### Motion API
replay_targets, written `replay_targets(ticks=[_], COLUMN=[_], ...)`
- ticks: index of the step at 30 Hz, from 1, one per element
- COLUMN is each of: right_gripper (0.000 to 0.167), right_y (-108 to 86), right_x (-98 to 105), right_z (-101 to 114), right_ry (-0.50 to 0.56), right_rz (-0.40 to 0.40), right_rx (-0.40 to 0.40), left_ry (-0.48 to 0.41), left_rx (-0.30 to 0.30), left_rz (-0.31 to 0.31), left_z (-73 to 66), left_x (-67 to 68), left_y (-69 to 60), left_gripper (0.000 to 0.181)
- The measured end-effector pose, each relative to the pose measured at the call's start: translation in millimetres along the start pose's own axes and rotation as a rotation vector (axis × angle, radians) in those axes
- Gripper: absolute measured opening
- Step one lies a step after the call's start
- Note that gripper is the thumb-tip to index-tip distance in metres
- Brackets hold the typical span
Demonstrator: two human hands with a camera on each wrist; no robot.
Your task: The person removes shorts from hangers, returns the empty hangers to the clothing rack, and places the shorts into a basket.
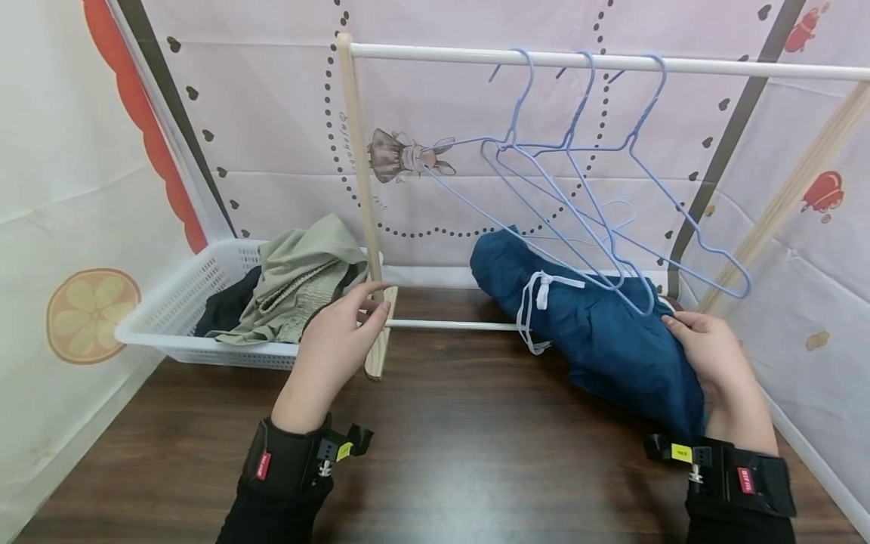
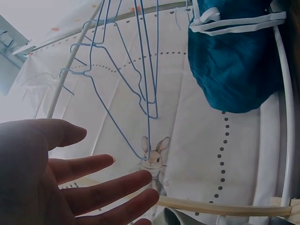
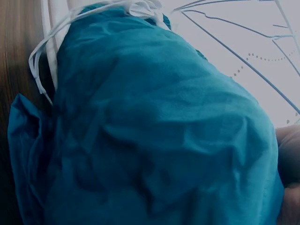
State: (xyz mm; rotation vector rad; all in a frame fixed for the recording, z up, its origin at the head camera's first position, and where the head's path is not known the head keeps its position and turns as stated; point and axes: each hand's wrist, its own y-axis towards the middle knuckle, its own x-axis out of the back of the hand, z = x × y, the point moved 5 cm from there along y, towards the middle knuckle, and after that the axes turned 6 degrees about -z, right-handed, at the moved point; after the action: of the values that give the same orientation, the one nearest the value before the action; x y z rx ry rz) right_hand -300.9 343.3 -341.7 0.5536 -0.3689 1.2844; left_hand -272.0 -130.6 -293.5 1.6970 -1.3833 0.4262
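A dark teal garment [image 1: 598, 340] with a white drawstring [image 1: 537, 298] lies bunched below the hangers, slanting down to the right. My right hand [image 1: 720, 363] grips its right end, and part of that hand is hidden behind the cloth. In the right wrist view the teal garment [image 3: 159, 122] fills most of the picture. My left hand [image 1: 336, 344] holds nothing, its fingers loosely spread beside the rack's wooden post [image 1: 362, 166]. The left wrist view shows that left hand [image 2: 89, 178] with its fingers apart.
Several blue wire hangers [image 1: 571, 148] hang from the white top rail [image 1: 435, 53]. At the left stands a white plastic basket [image 1: 146, 329] with a light green garment [image 1: 299, 276] and a dark cloth [image 1: 227, 302] inside. A lower white rail [image 1: 451, 325] runs above the brown wooden tabletop [image 1: 476, 453].
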Motion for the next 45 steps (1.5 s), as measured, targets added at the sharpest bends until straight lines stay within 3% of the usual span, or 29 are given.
replay_targets(ticks=[5,10,22,29,40,45], right_gripper=[0.053,0.052,0.037,0.035,0.027,0.026], right_y=[2.1,0.8,-2.3,-7.3,-14.6,-19.2], right_x=[-3,-8,-30,-39,-48,-50], right_z=[-2,-3,10,22,44,54], right_ry=[0.024,0.141,0.248,0.200,0.059,0.029], right_rz=[0.052,0.139,0.314,0.392,0.422,0.426], right_rx=[0.048,0.083,0.157,0.188,0.320,0.361], left_ry=[0.001,0.005,-0.027,-0.038,-0.038,0.014], left_rx=[-0.001,0.003,0.008,0.011,0.009,0.009], left_rz=[-0.002,-0.001,-0.023,-0.011,0.029,0.067], left_z=[3.7,9.5,17.6,18.9,18.1,19.1], left_x=[-4.7,-10.0,-18.3,-21.1,-23.8,-26.2], left_y=[2.5,5.5,9.5,9.3,9.1,9.6], left_gripper=[0.043,0.043,0.043,0.043,0.043,0.047])
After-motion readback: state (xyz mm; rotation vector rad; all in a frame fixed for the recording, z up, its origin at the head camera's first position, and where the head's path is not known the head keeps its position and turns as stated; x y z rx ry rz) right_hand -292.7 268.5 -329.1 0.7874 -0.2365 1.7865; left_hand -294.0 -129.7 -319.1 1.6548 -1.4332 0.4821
